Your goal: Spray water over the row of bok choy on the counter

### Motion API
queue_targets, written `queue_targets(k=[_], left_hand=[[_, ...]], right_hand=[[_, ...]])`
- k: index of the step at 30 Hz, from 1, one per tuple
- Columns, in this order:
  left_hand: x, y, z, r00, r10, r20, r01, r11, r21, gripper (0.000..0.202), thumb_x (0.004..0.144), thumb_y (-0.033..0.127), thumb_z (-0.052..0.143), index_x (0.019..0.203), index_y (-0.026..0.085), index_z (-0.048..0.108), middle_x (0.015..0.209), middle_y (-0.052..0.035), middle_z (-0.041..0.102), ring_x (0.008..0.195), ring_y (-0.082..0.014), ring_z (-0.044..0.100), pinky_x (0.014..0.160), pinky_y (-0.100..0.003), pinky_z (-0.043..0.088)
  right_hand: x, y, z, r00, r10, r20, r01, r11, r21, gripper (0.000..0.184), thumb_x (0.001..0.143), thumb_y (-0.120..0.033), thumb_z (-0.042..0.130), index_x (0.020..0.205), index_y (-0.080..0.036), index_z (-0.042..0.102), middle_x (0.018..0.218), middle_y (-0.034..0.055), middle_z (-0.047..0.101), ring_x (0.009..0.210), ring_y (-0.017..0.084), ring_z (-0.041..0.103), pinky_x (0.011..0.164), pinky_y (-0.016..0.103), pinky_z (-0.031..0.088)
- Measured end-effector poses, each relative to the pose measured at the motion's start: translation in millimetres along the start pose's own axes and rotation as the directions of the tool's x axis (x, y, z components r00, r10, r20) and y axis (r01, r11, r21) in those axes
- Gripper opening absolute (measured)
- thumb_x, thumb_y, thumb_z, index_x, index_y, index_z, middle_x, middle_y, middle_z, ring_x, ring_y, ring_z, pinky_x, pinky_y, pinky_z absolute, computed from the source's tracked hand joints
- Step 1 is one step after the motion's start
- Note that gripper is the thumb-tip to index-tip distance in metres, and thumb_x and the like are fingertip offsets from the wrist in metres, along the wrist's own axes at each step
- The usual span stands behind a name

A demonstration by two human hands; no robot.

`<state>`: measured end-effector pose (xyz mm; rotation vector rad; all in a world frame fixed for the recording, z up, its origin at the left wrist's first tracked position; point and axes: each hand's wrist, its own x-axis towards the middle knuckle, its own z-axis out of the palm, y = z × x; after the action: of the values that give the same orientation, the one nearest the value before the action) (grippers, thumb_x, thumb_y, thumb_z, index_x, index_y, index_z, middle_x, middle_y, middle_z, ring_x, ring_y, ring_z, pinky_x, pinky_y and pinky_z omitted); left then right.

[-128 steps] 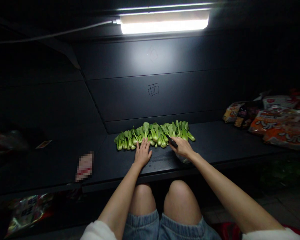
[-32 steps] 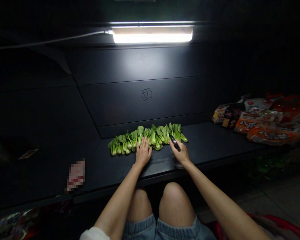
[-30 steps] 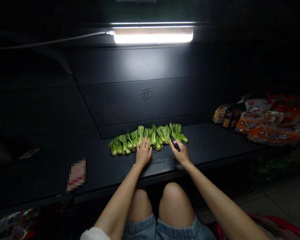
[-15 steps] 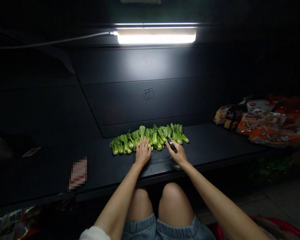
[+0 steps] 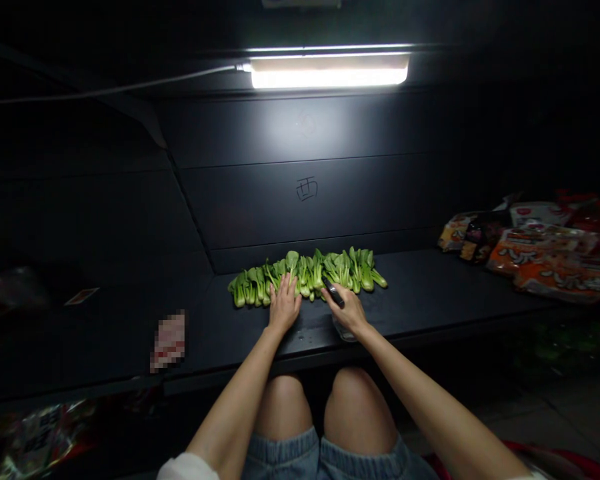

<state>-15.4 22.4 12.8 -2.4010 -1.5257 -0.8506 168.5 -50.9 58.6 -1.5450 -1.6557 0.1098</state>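
In the middle of the frame, 1 row of small green bok choy lies on a dark shelf, close to the dark back wall. The plants lie so tight together that they are too hard to count, but there are more than 10. There are 2 bare hands. The left hand lies flat, fingers spread and loose, with its fingertips touching the stems near the middle of the row. The right hand is just to the right of it, with its fingers curled around 1 small dark tool. The tool is too small and dark to name, and it points up and left at the stems. Something pale sits just under the right hand, but it is too blurry to tell what it is. 1 long lamp glows at the top middle, and 1 thin cable runs from it to the upper left. 1 chalk mark is drawn on the back wall above the greens. At the right edge there is 1 heap of shiny snack bags, mostly orange and white. At the lower left, 1 small blurred tag hangs on the shelf front. At the bottom middle you can see 2 bare knees and blue shorts.
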Motion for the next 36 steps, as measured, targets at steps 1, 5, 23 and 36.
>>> queue_targets(k=[1, 5, 23, 36], left_hand=[[-0.2, -1.2, -0.1, 1.0, -0.004, 0.001, 0.004, 1.0, -0.002, 0.056, 0.094, 0.027, 0.038, 0.149, 0.021, 0.033, 0.157, -0.0119, 0.033, 0.147, -0.026, 0.026, 0.119, -0.059, 0.016], [-0.6, -5.6, -1.2, 1.0, -0.013, 0.005, 0.013, 1.0, 0.001, 0.055, 0.095, 0.028, 0.038, 0.149, 0.021, 0.033, 0.157, -0.0113, 0.033, 0.147, -0.026, 0.025, 0.118, -0.06, 0.017], [-5.4, -22.3, -10.5, 0.999, -0.054, 0.007, 0.053, 0.998, 0.041, 0.054, 0.093, 0.026, 0.041, 0.146, 0.017, 0.038, 0.157, -0.0132, 0.033, 0.147, -0.027, 0.026, 0.118, -0.06, 0.018], [-13.3, -33.1, -14.0, 0.994, -0.106, 0.033, 0.104, 0.993, 0.056, 0.054, 0.094, 0.026, 0.041, 0.146, 0.017, 0.039, 0.157, -0.0133, 0.032, 0.148, -0.0262, 0.024, 0.119, -0.058, 0.016]], right_hand=[[0.4, -1.2, 1.2, 1.0, -0.005, 0.008, 0.005, 1.0, -0.003, 0.038, 0.093, -0.055, 0.042, 0.081, -0.023, 0.06, 0.078, 0.0041, 0.068, 0.077, 0.021, 0.064, 0.068, 0.026, 0.042], [1.9, -7.3, 5.7, 1.0, -0.011, 0.028, 0.012, 0.999, -0.031, 0.041, 0.094, -0.055, 0.04, 0.077, -0.023, 0.06, 0.077, 0.0048, 0.068, 0.075, 0.02, 0.064, 0.067, 0.026, 0.041], [4.9, -34.5, 25.2, 0.994, -0.069, 0.085, 0.07, 0.998, -0.009, 0.037, 0.094, -0.05, 0.043, 0.082, -0.021, 0.062, 0.082, 0.0061, 0.068, 0.079, 0.019, 0.062, 0.07, 0.025, 0.04], [7.3, -45.8, 35.4, 0.984, -0.126, 0.124, 0.122, 0.992, 0.035, 0.035, 0.096, -0.047, 0.043, 0.088, -0.02, 0.063, 0.084, 0.006, 0.069, 0.08, 0.019, 0.062, 0.071, 0.024, 0.039]])
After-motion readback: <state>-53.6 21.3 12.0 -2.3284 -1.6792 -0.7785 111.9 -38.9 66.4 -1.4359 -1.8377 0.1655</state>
